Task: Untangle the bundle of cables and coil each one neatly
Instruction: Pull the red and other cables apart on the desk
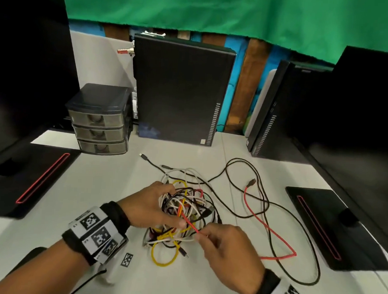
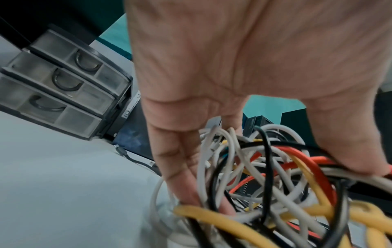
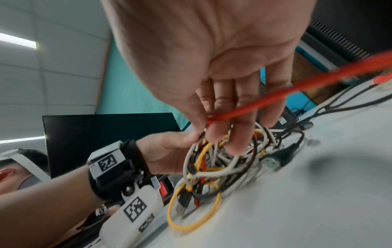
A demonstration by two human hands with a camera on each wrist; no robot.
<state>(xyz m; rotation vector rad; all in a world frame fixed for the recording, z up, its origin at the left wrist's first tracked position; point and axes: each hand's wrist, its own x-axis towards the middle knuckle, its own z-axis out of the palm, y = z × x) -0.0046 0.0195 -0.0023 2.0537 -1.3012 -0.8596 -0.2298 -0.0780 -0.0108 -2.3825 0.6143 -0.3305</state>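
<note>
A tangled bundle of cables [image 1: 185,211], white, black, yellow and red, lies mid-table. My left hand [image 1: 154,205] grips the bundle [image 2: 265,176] from the left, fingers [image 2: 180,176] curled into the wires and thumb on top. My right hand [image 1: 224,245] pinches a red cable [image 1: 193,226] between thumb and fingers just right of the bundle; in the right wrist view the red cable [image 3: 275,95] runs taut across the fingers [image 3: 220,117]. The rest of the red cable [image 1: 263,222] trails loose to the right, beside a long black cable [image 1: 281,219]. A yellow loop [image 1: 162,255] hangs out at the front.
A grey three-drawer box [image 1: 102,121] stands at the back left. A black computer case [image 1: 180,90] stands behind the bundle, another [image 1: 287,111] at the right. Black monitor bases with red stripes [image 1: 29,178] [image 1: 332,228] flank the work area on the white table [image 1: 204,282].
</note>
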